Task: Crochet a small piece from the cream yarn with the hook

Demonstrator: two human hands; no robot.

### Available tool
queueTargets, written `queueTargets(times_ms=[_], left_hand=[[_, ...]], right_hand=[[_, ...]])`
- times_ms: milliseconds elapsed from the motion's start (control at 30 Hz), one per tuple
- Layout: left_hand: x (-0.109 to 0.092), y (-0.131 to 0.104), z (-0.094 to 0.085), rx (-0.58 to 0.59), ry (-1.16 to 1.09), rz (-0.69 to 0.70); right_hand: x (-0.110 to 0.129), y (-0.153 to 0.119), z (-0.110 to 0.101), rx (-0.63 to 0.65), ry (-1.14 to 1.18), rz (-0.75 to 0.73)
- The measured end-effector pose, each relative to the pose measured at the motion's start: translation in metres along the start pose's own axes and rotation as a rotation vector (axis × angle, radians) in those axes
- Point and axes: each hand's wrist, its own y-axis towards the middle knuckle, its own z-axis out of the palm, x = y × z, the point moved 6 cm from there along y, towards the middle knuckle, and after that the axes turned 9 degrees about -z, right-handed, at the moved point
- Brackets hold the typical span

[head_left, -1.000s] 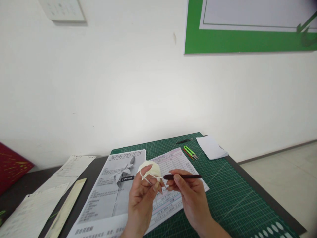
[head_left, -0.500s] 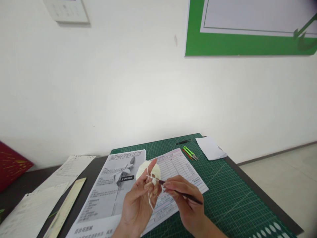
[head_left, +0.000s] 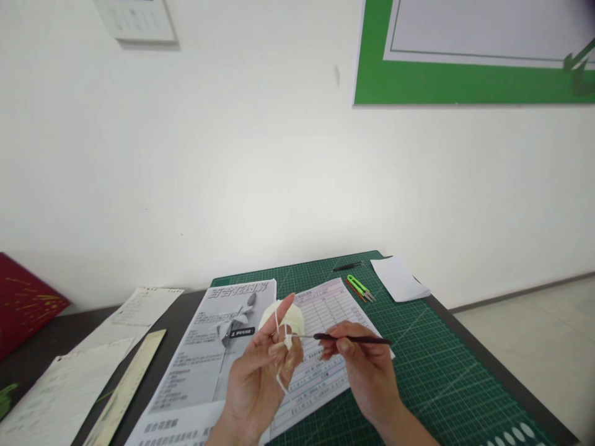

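My left hand (head_left: 260, 365) pinches a small piece of white crochet work (head_left: 289, 341), its index finger raised with white yarn looped over it. A loose yarn tail hangs below those fingers. In my right hand (head_left: 365, 365) is a dark-handled crochet hook (head_left: 357, 339), held nearly level, its thin metal shaft reaching left to the white work. Behind my left fingers sits a ball of cream yarn (head_left: 296, 317), partly hidden. Under both hands lie a printed sheet with a flower picture (head_left: 190, 359) and a sheet with a table (head_left: 320, 316).
A green cutting mat (head_left: 441, 365) covers much of the dark table. Green thread snips (head_left: 357, 286), a black tool (head_left: 348, 266) and blank paper (head_left: 400, 280) lie toward its back right. At left are a ruler (head_left: 127, 387), handwritten sheets (head_left: 69, 384) and a red object (head_left: 28, 303).
The hook has swung from slanting down to the right to nearly level, and my right hand has moved slightly right, showing more metal shaft. The whole view has shifted a little.
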Motion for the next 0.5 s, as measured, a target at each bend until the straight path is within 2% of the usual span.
queueTargets(times_ms=[200,500], left_hand=[[0.000,0.000,-0.001,0.037,0.004,-0.018],[0.001,0.002,-0.003,0.101,0.018,-0.069]], right_hand=[[-0.001,0.002,0.002,0.027,0.055,0.038],[0.013,0.008,0.009,0.165,0.033,-0.056]])
